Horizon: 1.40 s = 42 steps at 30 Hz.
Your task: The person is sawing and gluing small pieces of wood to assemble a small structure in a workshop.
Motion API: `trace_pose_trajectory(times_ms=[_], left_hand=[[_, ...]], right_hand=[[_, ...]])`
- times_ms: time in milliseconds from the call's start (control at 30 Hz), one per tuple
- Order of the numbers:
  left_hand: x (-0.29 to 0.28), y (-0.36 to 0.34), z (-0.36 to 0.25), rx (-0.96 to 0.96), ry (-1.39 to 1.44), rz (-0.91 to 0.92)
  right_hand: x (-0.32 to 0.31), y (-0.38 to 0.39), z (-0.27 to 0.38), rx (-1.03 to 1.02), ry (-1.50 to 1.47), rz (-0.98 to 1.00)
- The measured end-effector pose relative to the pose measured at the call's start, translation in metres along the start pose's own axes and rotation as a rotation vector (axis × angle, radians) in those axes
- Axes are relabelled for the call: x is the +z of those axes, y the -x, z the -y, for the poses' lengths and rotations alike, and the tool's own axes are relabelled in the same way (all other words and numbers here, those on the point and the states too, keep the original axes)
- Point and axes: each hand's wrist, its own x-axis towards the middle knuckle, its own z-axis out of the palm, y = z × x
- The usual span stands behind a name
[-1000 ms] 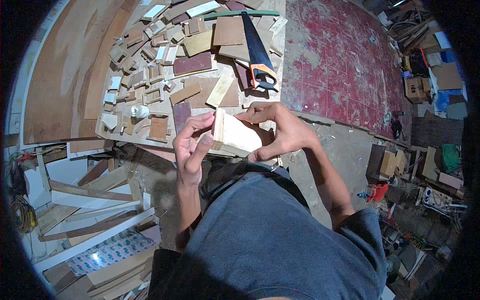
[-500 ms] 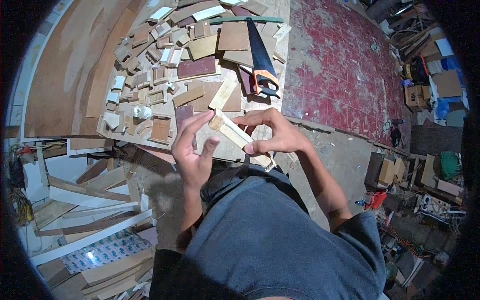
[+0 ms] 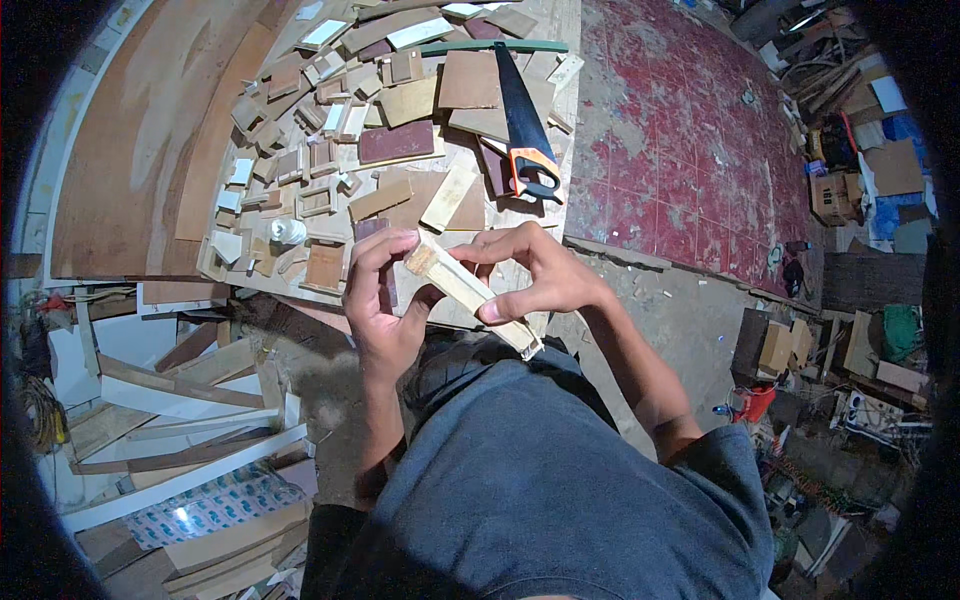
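Observation:
A narrow pale wooden piece [image 3: 465, 285], like a small channel or trough with a rough brown far end, is held slanting in front of my body. My right hand [image 3: 550, 280] grips it along its length, thumb on top and fingers on the far side. At its rough end, my left hand [image 3: 378, 290] is curled, with the fingertips on the upper corner and the thumb close against the lower edge. Beyond both hands, a pale wooden strip [image 3: 450, 198] lies on the cluttered work table [image 3: 222, 262].
A handsaw [image 3: 525, 120] with an orange and black handle lies on the table's right. Small wooden boxes and offcuts [image 3: 320, 158] cover the left, beside a white bottle [image 3: 287, 232]. Scrap boards [image 3: 180, 400] are piled at lower left. A worn red floor [image 3: 680, 140] stretches right.
The wooden piece has shifted slightly left and toward my body. My left thumb has closed in from apart to beside its rough end; my right hand keeps its grip.

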Motion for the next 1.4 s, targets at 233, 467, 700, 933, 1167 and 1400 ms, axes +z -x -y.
trace_pose_trajectory(times_ms=[233,467,700,933,1167,1400], left_hand=[[-0.018,-0.004,0.004,0.012,0.003,0.046],[-0.021,-0.005,0.005,0.098,-0.086,0.129],[-0.018,-0.005,0.000,0.027,-0.002,0.091],[-0.017,-0.005,0.002,0.060,0.024,0.099],[-0.017,-0.003,0.007,0.092,0.100,0.090],[-0.017,-0.002,0.000,0.102,0.053,0.105]], right_hand=[[-0.005,0.001,-0.001,-0.048,-0.018,0.008],[-0.009,0.001,0.007,-0.041,0.024,0.063],[-0.010,0.001,0.009,-0.034,0.016,0.067],[-0.009,0.002,0.017,-0.014,0.034,0.066],[-0.007,0.005,0.019,-0.088,0.063,0.057],[-0.003,0.010,0.029,-0.115,0.110,0.022]])
